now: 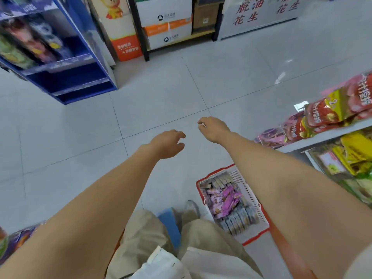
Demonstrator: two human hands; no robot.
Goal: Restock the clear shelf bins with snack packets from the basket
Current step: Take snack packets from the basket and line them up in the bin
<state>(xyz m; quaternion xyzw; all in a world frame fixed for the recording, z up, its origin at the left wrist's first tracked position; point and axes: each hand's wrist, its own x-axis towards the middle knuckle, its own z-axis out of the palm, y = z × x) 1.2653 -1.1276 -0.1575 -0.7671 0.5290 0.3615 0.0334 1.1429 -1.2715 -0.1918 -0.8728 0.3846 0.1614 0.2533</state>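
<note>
A red-rimmed white basket [249, 190] stands on the floor at my right foot, filled with pink and grey snack packets [228, 200]. Both my arms stretch forward over the tiled floor. My left hand [168, 143] hangs in the air with loosely curled fingers and holds nothing. My right hand [213, 128] is a little further out, also relaxed and holding nothing. The shelf [330, 133] on the right carries red and pink packets above and clear bins [330, 166] with yellow packets below.
A blue display stand [76, 77] stands at the far left. Stacked cardboard boxes [167, 23] on a black rack line the back wall. A blue object [171, 222] lies between my legs. More packets [16, 240] show at the lower left.
</note>
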